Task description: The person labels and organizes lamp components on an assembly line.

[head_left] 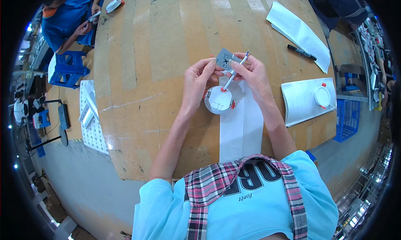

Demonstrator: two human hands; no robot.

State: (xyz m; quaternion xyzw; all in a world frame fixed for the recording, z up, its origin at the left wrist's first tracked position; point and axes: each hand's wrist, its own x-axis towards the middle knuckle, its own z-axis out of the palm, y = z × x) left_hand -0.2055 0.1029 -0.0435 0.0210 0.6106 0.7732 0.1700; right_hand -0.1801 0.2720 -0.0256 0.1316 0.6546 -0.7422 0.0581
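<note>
Both hands are raised over the table in the middle. My left hand pinches the left edge of a small grey card with dark handwritten marks. My right hand is closed, its thumb at the card's right side, with a white cable running across its fingers. Thin wire ends, one blue, stick out at the cable's top. Below, the cable enters a round white light fitting with red-orange clips, which rests on the table by a white paper strip. My fingertips behind the card are partly hidden.
To the right, another round white fitting sits on a paper stack. Farther back lie a black marker and white sheets. A co-worker at far left handles a white piece near a blue stool.
</note>
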